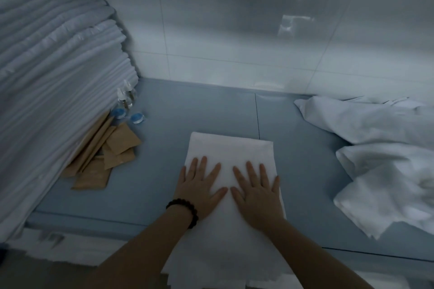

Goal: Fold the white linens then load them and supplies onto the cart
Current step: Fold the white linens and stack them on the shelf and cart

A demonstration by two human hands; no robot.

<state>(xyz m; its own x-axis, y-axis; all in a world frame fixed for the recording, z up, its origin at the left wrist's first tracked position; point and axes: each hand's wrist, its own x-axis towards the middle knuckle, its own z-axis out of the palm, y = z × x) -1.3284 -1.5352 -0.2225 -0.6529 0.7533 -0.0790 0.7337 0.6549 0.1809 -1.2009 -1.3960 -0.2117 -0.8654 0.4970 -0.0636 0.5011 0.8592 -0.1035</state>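
Head view: white towel (229, 152) flat under both hands' spread fingers (250, 169).

A folded towel (225, 150) lies mid-table (176, 105), overhanging the front edge, with the left hand (199, 189) and right hand (258, 191) flat on it. A stack of folded linens (54, 65) fills the left edge, with sachets (112, 148) and small bottles (125, 96) at its foot. Loose linens (375, 148) lie along the right edge.

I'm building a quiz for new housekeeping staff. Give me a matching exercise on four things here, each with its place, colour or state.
Things:
1 towel
2 packets
3 loose linens
4 bottles

Descriptions:
a crumpled, at the right
b clear, at the left rear
c flat, in the centre
d brown, at the left

Pairs: 1-c, 2-d, 3-a, 4-b
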